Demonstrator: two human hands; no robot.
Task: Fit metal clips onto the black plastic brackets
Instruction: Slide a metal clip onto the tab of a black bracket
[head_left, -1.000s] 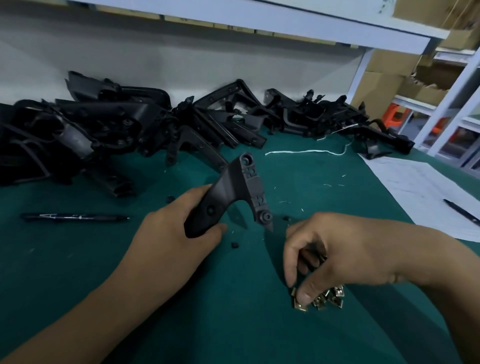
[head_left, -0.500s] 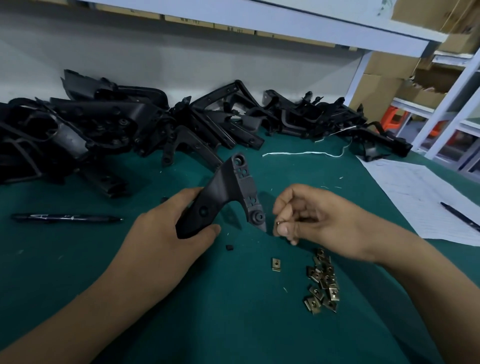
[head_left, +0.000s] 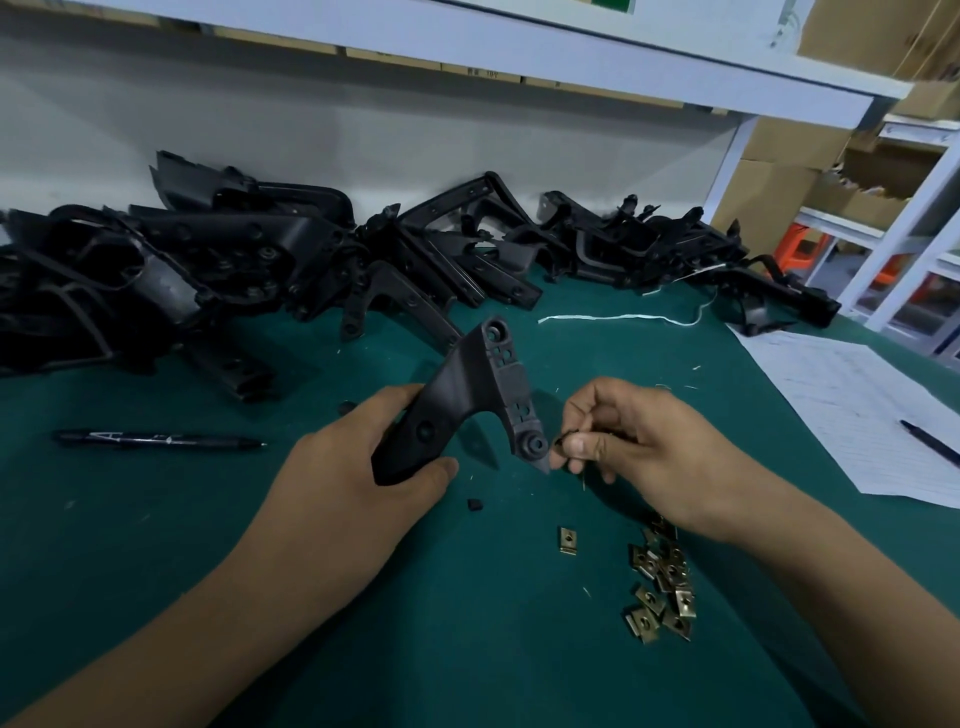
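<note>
My left hand (head_left: 358, 478) grips a curved black plastic bracket (head_left: 478, 395) by its lower end and holds it above the green mat. My right hand (head_left: 639, 441) pinches a small metal clip (head_left: 562, 442) between thumb and fingers, right at the bracket's lower tip. The clip is mostly hidden by my fingers. A pile of several brass-coloured metal clips (head_left: 662, 587) lies on the mat below my right wrist. One lone clip (head_left: 567, 540) lies to the left of the pile.
A long heap of black brackets (head_left: 311, 260) runs along the back of the green mat (head_left: 467, 649). A black marker (head_left: 156, 439) lies at left. A paper sheet (head_left: 841, 405) with a pen (head_left: 930, 441) lies at right. A white string (head_left: 618, 317) and a small black bit (head_left: 474, 505) lie nearby.
My right hand rose from the clip pile holding one clip and brought it to the bracket's lower tip. A single clip was left lying apart from the pile. My left hand held the bracket nearly still.
</note>
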